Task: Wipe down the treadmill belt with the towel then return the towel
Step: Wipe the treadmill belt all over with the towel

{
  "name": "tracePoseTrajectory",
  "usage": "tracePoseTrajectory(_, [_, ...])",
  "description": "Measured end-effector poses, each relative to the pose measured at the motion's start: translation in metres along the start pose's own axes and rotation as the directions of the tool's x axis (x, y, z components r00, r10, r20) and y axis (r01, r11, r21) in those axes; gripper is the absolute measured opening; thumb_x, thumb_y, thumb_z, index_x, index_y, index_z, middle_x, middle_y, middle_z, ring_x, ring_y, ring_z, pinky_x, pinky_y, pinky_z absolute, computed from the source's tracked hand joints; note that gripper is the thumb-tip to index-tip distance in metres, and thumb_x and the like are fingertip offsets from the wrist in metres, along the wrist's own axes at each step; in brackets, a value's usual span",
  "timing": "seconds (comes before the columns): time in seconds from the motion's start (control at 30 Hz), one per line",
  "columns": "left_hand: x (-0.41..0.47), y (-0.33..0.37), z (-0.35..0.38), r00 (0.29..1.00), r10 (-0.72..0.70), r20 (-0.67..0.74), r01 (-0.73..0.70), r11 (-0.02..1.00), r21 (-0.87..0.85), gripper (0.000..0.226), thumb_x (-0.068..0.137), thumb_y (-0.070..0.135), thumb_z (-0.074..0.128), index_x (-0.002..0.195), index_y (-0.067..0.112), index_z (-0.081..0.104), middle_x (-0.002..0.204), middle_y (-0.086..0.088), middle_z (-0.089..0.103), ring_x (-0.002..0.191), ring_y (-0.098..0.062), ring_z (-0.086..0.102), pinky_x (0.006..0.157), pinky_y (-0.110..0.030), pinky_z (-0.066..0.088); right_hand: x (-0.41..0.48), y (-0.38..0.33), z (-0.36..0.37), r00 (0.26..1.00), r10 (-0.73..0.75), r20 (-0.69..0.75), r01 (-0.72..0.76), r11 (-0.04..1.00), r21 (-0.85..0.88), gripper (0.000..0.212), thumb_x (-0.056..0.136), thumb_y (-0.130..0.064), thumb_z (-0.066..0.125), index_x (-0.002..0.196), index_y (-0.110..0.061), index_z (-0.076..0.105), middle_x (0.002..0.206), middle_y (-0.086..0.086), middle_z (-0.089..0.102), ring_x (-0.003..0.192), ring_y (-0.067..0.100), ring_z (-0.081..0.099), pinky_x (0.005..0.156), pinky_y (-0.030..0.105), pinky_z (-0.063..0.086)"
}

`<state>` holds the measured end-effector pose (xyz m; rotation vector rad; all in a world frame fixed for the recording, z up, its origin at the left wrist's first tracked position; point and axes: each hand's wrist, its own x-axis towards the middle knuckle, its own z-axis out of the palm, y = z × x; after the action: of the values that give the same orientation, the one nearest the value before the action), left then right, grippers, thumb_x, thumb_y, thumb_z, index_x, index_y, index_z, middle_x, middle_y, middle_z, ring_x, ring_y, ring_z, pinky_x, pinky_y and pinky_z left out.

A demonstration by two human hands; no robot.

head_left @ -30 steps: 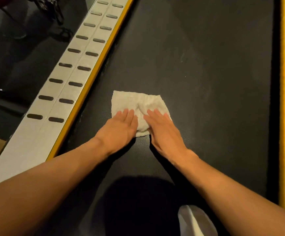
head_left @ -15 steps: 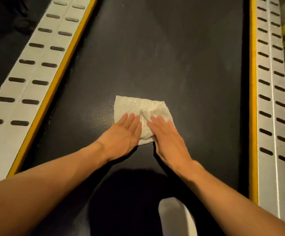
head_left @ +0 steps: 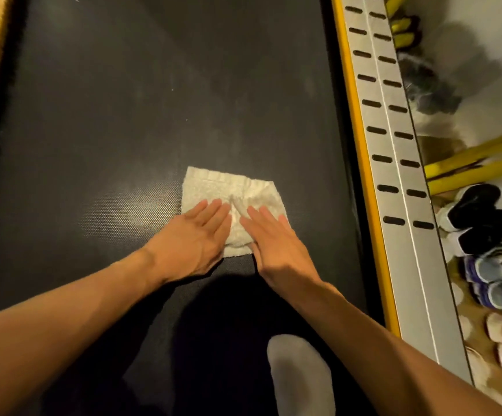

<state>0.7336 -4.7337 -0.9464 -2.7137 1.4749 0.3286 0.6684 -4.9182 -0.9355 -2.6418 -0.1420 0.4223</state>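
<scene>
A folded white towel [head_left: 231, 190] lies flat on the dark treadmill belt [head_left: 123, 100]. The left hand [head_left: 194, 240] and right hand [head_left: 276, 244] press on its near half, fingers straight, side by side. A grey slotted side rail [head_left: 399, 175] with a yellow edge runs along the right; shoes [head_left: 481, 220] sit beyond it.

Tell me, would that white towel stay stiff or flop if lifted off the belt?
Probably floppy: the towel is wrinkled and bunched between the left hand and right hand. Likely light, since it lies thin. It may drag on the textured belt.
</scene>
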Motion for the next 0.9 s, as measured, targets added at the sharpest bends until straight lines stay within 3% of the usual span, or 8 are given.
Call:
tracePoseTrajectory(0.1, [0.008,-0.005,0.000,0.996,-0.059,-0.062,0.058,0.998,-0.019,0.056,0.088,0.031,0.035,0.119,-0.010,0.059,0.125,-0.027,0.058,0.116,-0.040,0.057,0.098,-0.050,0.047,0.019,0.004,-0.007,1.000,0.009,0.021,-0.007,0.998,-0.063,0.053,0.095,-0.004,0.044,0.145,-0.020,0.034,0.157,0.000,0.023,0.146,0.021,0.012,0.119,0.040,0.006])
tracePoseTrajectory(0.27, [-0.003,0.031,0.003,0.966,-0.255,-0.038,0.248,0.960,-0.129,0.055,0.085,0.024,0.035,0.124,-0.011,0.054,0.131,-0.028,0.053,0.123,-0.043,0.050,0.105,-0.053,0.035,0.018,0.000,-0.012,0.993,0.010,0.115,0.007,0.989,-0.147,0.062,0.094,0.003,0.041,0.149,-0.020,0.025,0.159,0.000,0.014,0.147,0.020,0.007,0.118,0.039,0.003])
tracePoseTrajectory(0.33, [-0.013,0.049,0.005,0.964,-0.262,-0.045,0.253,0.956,-0.149,0.054,0.082,0.018,0.035,0.125,-0.010,0.053,0.132,-0.028,0.052,0.124,-0.042,0.049,0.107,-0.052,0.031,0.000,0.006,-0.007,0.987,0.010,0.159,0.011,0.991,-0.133,0.064,0.094,0.004,0.041,0.150,-0.022,0.023,0.160,-0.002,0.011,0.147,0.019,0.005,0.118,0.039,0.002])
tracePoseTrajectory(0.4, [-0.014,0.059,0.006,0.967,-0.244,-0.069,0.233,0.962,-0.140,0.054,0.076,0.007,0.048,0.127,-0.010,0.051,0.134,-0.028,0.050,0.126,-0.042,0.048,0.108,-0.051,0.028,-0.017,0.011,-0.001,0.982,0.046,0.183,-0.028,0.994,-0.103,0.063,0.096,0.001,0.041,0.150,-0.024,0.019,0.160,-0.004,0.007,0.147,0.018,0.001,0.120,0.043,0.003])
tracePoseTrajectory(0.47, [-0.009,0.068,0.009,0.968,-0.247,-0.050,0.236,0.959,-0.158,0.067,0.063,-0.006,0.065,0.128,-0.011,0.049,0.136,-0.029,0.047,0.127,-0.044,0.045,0.107,-0.053,0.027,-0.027,0.016,0.002,0.973,0.067,0.222,-0.050,0.995,-0.083,0.057,0.100,-0.005,0.036,0.151,-0.023,0.017,0.160,-0.003,0.005,0.147,0.017,-0.001,0.119,0.039,-0.003])
tracePoseTrajectory(0.77, [-0.004,0.074,0.022,0.948,-0.315,-0.053,0.290,0.918,-0.269,0.080,0.057,-0.015,0.065,0.133,-0.011,0.043,0.142,-0.029,0.040,0.133,-0.044,0.037,0.111,-0.054,0.022,-0.037,0.022,0.006,0.999,-0.009,-0.030,0.010,0.999,0.035,0.050,0.098,-0.005,0.043,0.145,-0.019,0.035,0.156,-0.001,0.024,0.146,0.015,0.013,0.115,0.025,-0.003])
tracePoseTrajectory(0.9, [-0.003,0.078,0.023,0.936,-0.348,-0.052,0.317,0.899,-0.303,0.080,0.061,-0.015,0.063,0.136,-0.010,0.039,0.144,-0.028,0.037,0.136,-0.043,0.032,0.113,-0.054,0.021,-0.032,0.022,0.008,0.997,0.005,-0.075,-0.001,0.998,0.062,0.050,0.095,-0.005,0.050,0.142,-0.020,0.041,0.154,-0.002,0.030,0.145,0.014,0.018,0.117,0.027,0.003])
